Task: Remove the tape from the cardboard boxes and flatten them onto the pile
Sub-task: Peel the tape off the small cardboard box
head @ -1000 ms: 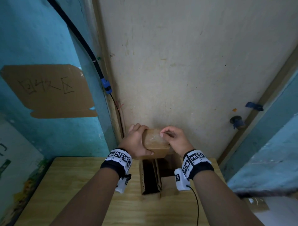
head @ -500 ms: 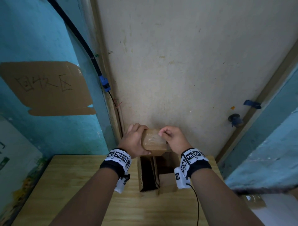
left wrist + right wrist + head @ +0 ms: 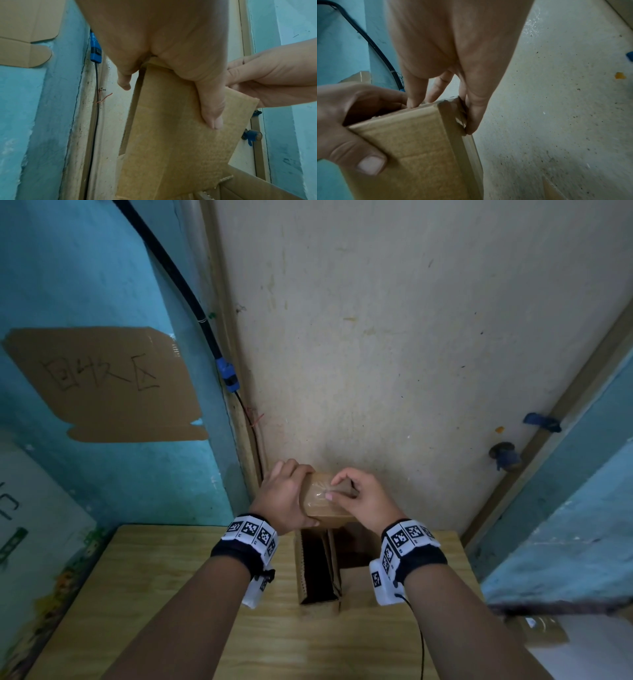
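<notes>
A small brown cardboard box is held up above the wooden table, close to the beige wall. My left hand grips its left side, thumb on the near face and fingers round the far side. My right hand pinches clear tape on the box's top face between thumb and forefinger; the tape puckers where it lifts. In the right wrist view the fingers sit at the box's top right corner.
Under the hands an open cardboard box stands on the table by the wall. A cardboard sign hangs on the blue wall at left. A black cable with a blue connector runs down the corner.
My right thumb and forefinger have closed on the tape and pulled it up off the box top. The box and left hand have hardly moved.
</notes>
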`<state>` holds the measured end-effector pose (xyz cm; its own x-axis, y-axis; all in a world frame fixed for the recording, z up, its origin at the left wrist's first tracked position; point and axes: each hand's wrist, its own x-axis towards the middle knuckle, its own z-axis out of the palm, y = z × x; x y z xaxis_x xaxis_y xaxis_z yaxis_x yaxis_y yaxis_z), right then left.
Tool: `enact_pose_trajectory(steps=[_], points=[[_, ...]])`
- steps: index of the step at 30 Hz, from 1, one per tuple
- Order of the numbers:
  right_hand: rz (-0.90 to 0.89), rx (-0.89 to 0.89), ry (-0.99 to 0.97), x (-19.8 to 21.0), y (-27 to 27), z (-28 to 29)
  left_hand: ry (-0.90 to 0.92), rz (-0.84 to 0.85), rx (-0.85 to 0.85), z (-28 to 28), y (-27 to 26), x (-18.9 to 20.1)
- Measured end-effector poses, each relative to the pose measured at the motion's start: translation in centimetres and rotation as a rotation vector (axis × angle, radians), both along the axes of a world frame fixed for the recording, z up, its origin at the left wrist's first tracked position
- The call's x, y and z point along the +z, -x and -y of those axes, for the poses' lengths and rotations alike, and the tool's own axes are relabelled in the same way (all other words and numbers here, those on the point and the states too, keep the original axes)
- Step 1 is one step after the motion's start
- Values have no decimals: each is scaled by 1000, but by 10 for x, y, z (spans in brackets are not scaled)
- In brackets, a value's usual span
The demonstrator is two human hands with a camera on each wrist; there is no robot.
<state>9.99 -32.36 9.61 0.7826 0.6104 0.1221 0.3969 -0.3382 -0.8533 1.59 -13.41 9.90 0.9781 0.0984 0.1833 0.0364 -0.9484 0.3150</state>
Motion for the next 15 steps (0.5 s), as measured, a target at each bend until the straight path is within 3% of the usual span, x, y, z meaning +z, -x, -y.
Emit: enact_pose_trajectory(steps=[12,15], points=[[-33,-79,-4,5,5,-4,-57,16,3,5,3,5],[6,-22,48,8,9,-6,-51,7,-13,4,3,5]])
